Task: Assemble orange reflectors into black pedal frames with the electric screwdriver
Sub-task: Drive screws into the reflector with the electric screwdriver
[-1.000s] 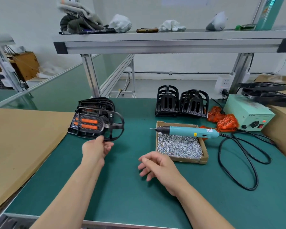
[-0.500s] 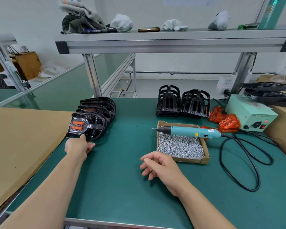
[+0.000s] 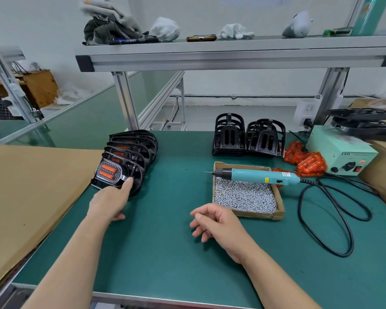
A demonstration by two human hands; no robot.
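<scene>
Green bench mat [image 3: 165, 253], left hand [image 3: 108, 202] relaxed, touching the front pedal frame [image 3: 120, 175] at mat's left, right hand [image 3: 216, 221] loosely curled, empty, electric screwdriver [image 3: 259, 175] across screw box [image 3: 254, 214], aluminium shelf [image 3: 232, 56] overhead.

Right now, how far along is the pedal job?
Done: a row of pedals with fitted reflectors; the left hand touches the front one. In hand: nothing; the right hand is empty, the screwdriver lies across the screw box. Left: two stacks of bare frames and loose reflectors.
</scene>
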